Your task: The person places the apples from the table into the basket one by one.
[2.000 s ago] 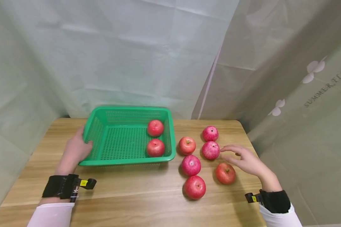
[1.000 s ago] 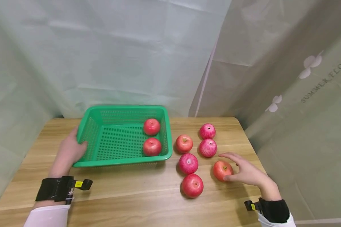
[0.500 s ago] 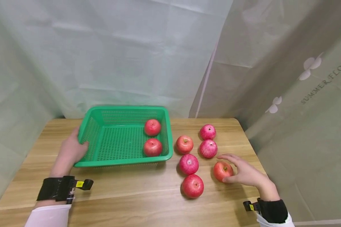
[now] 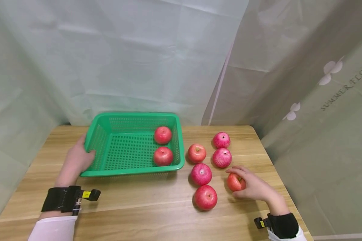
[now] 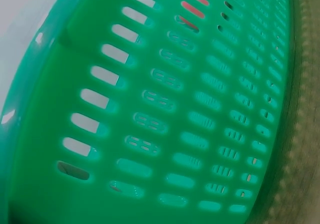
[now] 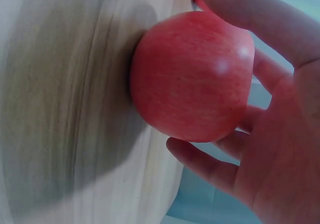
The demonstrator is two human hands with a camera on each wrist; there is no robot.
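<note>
With my left hand (image 4: 78, 158) I grip the left rim of a green plastic basket (image 4: 129, 171), thumb on the inner side. Two red apples, a far one (image 4: 163, 135) and a near one (image 4: 163, 156), sit inside at its right end. My right hand (image 4: 253, 185) curls round a red apple (image 4: 236, 182) on the table, fingers over its far side and thumb at its near side. The right wrist view shows this apple (image 6: 192, 77) between thumb and fingers. Only the basket's slotted wall (image 5: 165, 99) fills the left wrist view; the left hand is out of sight there.
Between basket and right hand, several more apples stand on the wooden table (image 4: 132, 207): a light red one (image 4: 196, 153), a pink one (image 4: 201, 174), a red one (image 4: 205, 197) and two striped pink ones (image 4: 222, 158). A pale curtain (image 4: 138, 67) hangs behind.
My right hand has come down from beside the striped pink apples to the nearer red apple, and its fingers have closed round it. My left hand keeps its grip on the basket.
</note>
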